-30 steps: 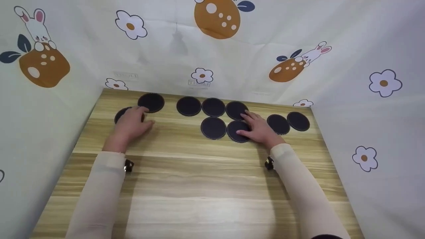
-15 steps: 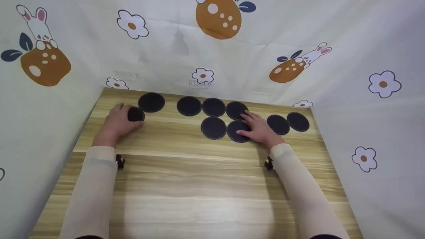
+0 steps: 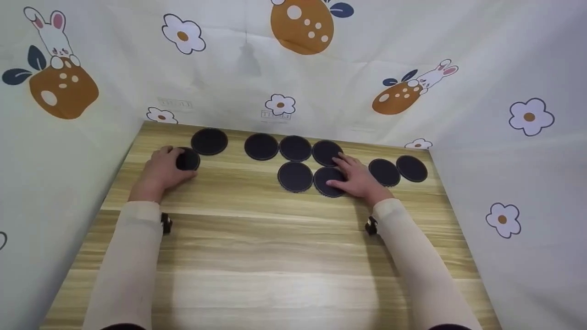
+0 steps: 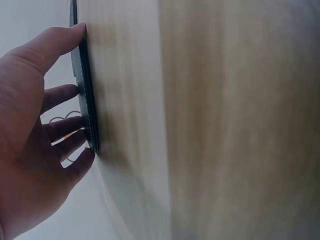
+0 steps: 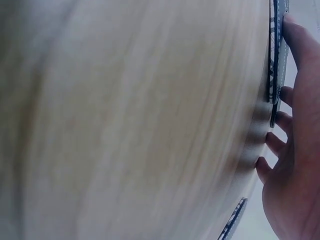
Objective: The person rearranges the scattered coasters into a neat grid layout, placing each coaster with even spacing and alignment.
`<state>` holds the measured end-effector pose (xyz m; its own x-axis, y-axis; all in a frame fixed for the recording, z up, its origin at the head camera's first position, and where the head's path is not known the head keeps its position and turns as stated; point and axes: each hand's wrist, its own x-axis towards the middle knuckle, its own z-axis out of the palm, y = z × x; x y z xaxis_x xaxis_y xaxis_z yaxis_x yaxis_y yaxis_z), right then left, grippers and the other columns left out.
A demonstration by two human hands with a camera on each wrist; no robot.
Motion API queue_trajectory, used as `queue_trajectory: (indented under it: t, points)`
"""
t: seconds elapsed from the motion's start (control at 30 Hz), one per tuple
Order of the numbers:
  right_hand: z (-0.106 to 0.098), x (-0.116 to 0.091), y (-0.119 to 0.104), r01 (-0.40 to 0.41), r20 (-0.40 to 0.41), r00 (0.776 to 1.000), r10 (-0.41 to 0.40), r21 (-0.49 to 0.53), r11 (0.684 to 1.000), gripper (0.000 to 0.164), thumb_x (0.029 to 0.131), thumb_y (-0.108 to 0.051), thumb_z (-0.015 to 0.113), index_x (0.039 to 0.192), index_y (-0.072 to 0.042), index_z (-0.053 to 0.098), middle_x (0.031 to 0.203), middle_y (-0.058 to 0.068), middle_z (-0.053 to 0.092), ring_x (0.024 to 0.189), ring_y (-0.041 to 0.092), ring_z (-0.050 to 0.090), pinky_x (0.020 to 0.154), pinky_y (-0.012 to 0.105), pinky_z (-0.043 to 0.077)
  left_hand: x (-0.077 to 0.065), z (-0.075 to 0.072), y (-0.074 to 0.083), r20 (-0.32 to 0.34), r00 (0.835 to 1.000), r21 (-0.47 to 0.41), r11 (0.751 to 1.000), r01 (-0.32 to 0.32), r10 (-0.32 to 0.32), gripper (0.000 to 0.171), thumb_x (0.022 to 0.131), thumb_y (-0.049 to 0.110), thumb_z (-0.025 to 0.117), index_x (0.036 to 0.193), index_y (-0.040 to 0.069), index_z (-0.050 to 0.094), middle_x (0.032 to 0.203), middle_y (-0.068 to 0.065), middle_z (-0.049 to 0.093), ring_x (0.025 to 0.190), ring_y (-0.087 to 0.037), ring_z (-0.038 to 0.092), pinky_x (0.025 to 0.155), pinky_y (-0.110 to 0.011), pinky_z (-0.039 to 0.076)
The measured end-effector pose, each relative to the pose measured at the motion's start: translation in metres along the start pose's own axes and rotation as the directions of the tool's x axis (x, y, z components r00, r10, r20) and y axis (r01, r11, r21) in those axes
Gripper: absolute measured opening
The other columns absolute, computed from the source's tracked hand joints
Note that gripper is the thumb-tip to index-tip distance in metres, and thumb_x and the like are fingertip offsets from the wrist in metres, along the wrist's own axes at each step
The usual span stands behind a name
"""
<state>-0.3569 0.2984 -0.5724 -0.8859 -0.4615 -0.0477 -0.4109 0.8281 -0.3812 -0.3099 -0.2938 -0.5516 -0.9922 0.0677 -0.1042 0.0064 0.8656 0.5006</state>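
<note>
The left hand (image 3: 161,170), loosely spread, touches the left black disc (image 3: 190,159); the right hand (image 3: 361,180), fingers relaxed, rests across another disc (image 3: 324,176).

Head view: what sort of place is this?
Probably a screened-off work booth: a wood-grain tabletop, pale flower-printed sheeting along its far end and sides, and flat black discs laid out towards the back.

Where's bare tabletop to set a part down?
Biggest patch: the wooden table between the left sleeve and right sleeve, on the near side of the black discs. Narrower: the gap between the left disc pair and the middle five. Crowded: the far side, where the left grip touches one disc and the right grip overlaps two.
</note>
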Motion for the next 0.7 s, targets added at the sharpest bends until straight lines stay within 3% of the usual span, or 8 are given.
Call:
queue_trajectory:
  t: [0.5,0.7]
  points:
    - [0.000,0.000,0.002,-0.003,0.001,1.000,0.003,-0.007,1.000,0.093,0.101,-0.064,0.072,0.172,-0.014,0.041,0.182,0.013,0.027,0.164,0.047,0.026,0.128,0.071,0.025,0.000,0.005,0.006,-0.028,1.000,0.068,0.998,0.010,-0.008,0.088,0.091,0.048,0.084,0.154,-0.006,0.054,0.153,-0.041,0.042,0.137,-0.061,0.040,0.108,-0.078,0.040]
    - [0.000,0.000,0.002,-0.007,0.004,1.000,0.007,-0.012,1.000,0.094,0.100,-0.065,0.073,0.173,-0.014,0.041,0.182,0.013,0.027,0.165,0.045,0.027,0.130,0.069,0.023,-0.002,0.008,0.017,-0.029,0.999,0.029,0.999,-0.023,0.023,0.089,0.091,0.051,0.086,0.155,-0.004,0.057,0.153,-0.037,0.045,0.137,-0.057,0.044,0.109,-0.076,0.042]
